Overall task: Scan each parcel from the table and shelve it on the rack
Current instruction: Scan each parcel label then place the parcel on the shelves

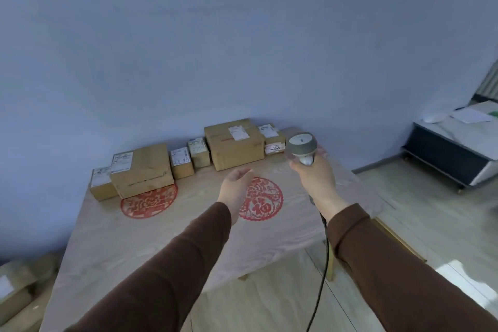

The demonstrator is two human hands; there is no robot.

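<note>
I see a pale wooden table (pixel 167 234) against a blue-grey wall (pixel 215 35), and I take the table as my landmark. Along its far edge stands a row of brown cardboard parcels with white labels (pixel 188 159); the largest brown box (pixel 234 143) sits right of the row's middle, with another wide carton (pixel 142 170) toward the left end and small boxes between and beside them. Two round red paper-cut emblems (pixel 260 198) lie flat on the tabletop, nearer than the parcels. My right hand (pixel 318 178) is wrapped firmly round the handle of a grey handheld barcode scanner (pixel 302 147), head raised over the table's right side near the rightmost parcels; its dark cable (pixel 322 272) hangs down past the table's near edge. My left hand (pixel 235 188) hovers above the middle of the table, palm turned inward, fingers loosely spread and holding nothing, short of the boxes. Both forearms wear brown sleeves (pixel 167 272). More cardboard boxes (pixel 18 288) sit on the floor left of the table.
</note>
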